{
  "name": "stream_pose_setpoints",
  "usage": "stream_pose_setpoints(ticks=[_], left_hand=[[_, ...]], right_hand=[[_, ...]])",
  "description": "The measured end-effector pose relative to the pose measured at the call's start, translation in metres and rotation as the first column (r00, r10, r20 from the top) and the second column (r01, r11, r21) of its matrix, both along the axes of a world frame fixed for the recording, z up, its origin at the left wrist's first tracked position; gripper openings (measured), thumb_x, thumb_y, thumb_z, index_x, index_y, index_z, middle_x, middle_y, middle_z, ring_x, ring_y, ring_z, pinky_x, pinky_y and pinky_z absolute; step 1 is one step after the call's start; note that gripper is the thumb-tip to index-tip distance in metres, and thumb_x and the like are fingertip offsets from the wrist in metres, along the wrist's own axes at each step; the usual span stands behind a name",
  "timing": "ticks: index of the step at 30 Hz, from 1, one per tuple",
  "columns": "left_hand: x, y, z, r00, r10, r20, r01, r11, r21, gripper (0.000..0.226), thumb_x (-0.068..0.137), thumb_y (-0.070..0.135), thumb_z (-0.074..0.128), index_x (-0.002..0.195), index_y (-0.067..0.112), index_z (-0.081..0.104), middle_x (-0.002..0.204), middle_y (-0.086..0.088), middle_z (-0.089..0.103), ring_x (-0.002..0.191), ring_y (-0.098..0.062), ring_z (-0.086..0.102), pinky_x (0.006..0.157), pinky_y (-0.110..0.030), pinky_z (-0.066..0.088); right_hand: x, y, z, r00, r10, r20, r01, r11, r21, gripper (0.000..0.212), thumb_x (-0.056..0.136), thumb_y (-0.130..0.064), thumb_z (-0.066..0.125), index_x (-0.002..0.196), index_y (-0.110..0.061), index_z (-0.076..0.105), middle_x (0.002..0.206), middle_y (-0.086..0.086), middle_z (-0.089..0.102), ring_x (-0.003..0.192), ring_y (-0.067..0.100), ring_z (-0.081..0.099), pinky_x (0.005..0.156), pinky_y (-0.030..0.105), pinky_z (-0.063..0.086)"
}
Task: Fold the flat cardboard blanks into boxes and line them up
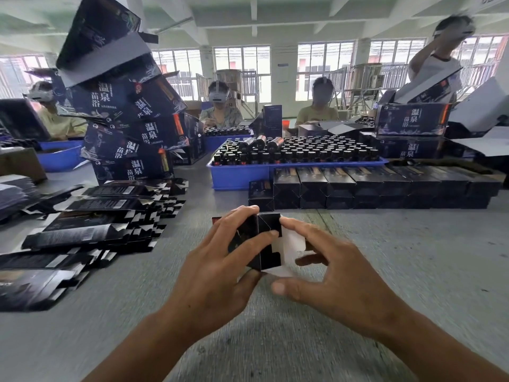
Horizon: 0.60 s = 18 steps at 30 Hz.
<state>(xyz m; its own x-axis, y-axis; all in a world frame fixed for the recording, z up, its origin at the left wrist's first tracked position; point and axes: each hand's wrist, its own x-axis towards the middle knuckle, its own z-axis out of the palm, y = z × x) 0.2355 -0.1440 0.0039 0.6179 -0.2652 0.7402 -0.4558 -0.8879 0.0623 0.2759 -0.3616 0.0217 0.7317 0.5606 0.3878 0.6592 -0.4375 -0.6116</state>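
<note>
Left hand [220, 260] curled round a half-folded dark cardboard box [259, 244], held just above the near middle of the grey table [385, 257]; right hand [330, 274] loosely spread, forefinger on the top edge, white end flap [289, 252] still loose. Far right, finished boxes [371, 188] lined up; left, fanned flat blanks [91, 230]. Probably light, thin, easily creased: best gripped across side panels, pressing flaps along scored folds.

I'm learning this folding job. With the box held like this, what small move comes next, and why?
Probably tuck the white flap in with the right hand. The left hand grips the box, whose end is open with that flap sticking out; the row of finished boxes waits behind.
</note>
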Motion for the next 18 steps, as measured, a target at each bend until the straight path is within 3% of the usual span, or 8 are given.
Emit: stream_pose_setpoints(ticks=[3, 5, 7, 10, 13, 18], left_hand=[[0.0, 0.001, 0.0, 1.0, -0.003, -0.002, 0.003, 1.0, 0.004, 0.061, 0.078, 0.022, 0.074, 0.136, 0.028, 0.057, 0.154, -0.003, 0.04, 0.138, -0.025, 0.046, 0.096, -0.031, 0.046], [0.001, 0.001, 0.0, 1.0, 0.002, -0.005, -0.002, 1.0, 0.015, 0.062, 0.078, 0.022, 0.076, 0.136, 0.029, 0.055, 0.154, -0.003, 0.04, 0.136, -0.025, 0.046, 0.096, -0.03, 0.045], [0.001, 0.0, 0.0, 1.0, 0.0, 0.0, 0.0, 1.0, 0.028, 0.059, 0.08, 0.026, 0.074, 0.135, 0.029, 0.055, 0.153, -0.004, 0.041, 0.134, -0.025, 0.048, 0.096, -0.031, 0.047], [-0.001, -0.002, 0.001, 1.0, -0.017, 0.001, 0.017, 0.999, 0.043, 0.054, 0.083, 0.031, 0.068, 0.135, 0.031, 0.053, 0.151, -0.006, 0.043, 0.134, -0.025, 0.048, 0.093, -0.033, 0.052], [-0.002, -0.004, 0.002, 1.0, -0.019, 0.012, 0.018, 0.997, 0.079, 0.051, 0.084, 0.028, 0.067, 0.134, 0.026, 0.058, 0.15, -0.009, 0.045, 0.135, -0.028, 0.048, 0.093, -0.037, 0.054], [-0.004, -0.006, 0.009, 0.999, 0.011, 0.03, -0.017, 0.982, 0.187, 0.042, 0.093, 0.035, 0.053, 0.129, 0.021, 0.068, 0.146, -0.015, 0.051, 0.135, -0.032, 0.049, 0.086, -0.043, 0.06]], right_hand=[[0.002, -0.001, 0.0, 1.0, 0.029, -0.002, -0.029, 0.999, -0.039, 0.1, 0.056, -0.085, 0.065, 0.14, -0.071, 0.014, 0.126, -0.053, 0.024, 0.124, -0.008, 0.045, 0.105, 0.031, 0.041], [0.003, 0.0, -0.001, 0.999, 0.02, 0.033, -0.019, 0.999, -0.032, 0.09, 0.067, -0.073, 0.071, 0.141, -0.07, 0.02, 0.123, -0.054, 0.025, 0.119, -0.015, 0.047, 0.102, 0.02, 0.039], [0.003, 0.003, -0.003, 0.997, -0.023, 0.078, 0.02, 0.999, 0.038, 0.074, 0.079, -0.057, 0.072, 0.14, -0.063, 0.031, 0.126, -0.048, 0.039, 0.112, -0.019, 0.052, 0.095, 0.01, 0.04], [0.003, 0.006, -0.006, 0.99, -0.086, 0.114, 0.068, 0.986, 0.154, 0.058, 0.081, -0.051, 0.068, 0.137, -0.047, 0.051, 0.122, -0.031, 0.06, 0.106, -0.01, 0.06, 0.093, 0.013, 0.049], [0.004, 0.006, -0.007, 0.983, -0.116, 0.143, 0.084, 0.974, 0.211, 0.05, 0.081, -0.044, 0.071, 0.131, -0.04, 0.06, 0.108, -0.034, 0.062, 0.099, -0.008, 0.062, 0.086, 0.009, 0.049], [0.004, 0.006, -0.009, 0.976, -0.141, 0.165, 0.105, 0.973, 0.208, 0.048, 0.082, -0.039, 0.072, 0.129, -0.036, 0.062, 0.104, -0.037, 0.059, 0.1, -0.008, 0.062, 0.085, 0.009, 0.05]])
